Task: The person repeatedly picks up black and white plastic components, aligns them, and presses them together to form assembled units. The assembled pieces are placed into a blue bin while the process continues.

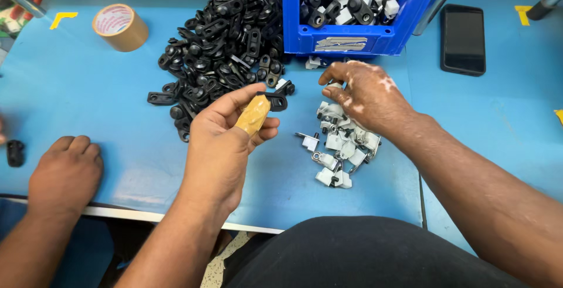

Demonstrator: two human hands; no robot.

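One black plastic bracket is being pinched at the tips of my left hand, clamped between the tape-wrapped thumb and the forefinger above it. I am keeping the grip on the bracket's near end, so its far end is projecting clear beyond the fingertips; in my judgement this is leaving that end free for mating and is the grip to hold.

My right hand is hovering palm-down with its fingers slightly apart and curled, closing on nothing, directly over the pile of white clips. I am judging that one clip should be isolated with thumb and forefinger only, since the clips are lying tangled.

The bracket is looking flat, matte black, elongated, with a rounded lug; finer detail is too small to tell. Beyond my left fingertips, the heap of black brackets is lying loose on the blue table, with the blue bin standing beyond my right fingers. Another person's hand is resting well left of mine.
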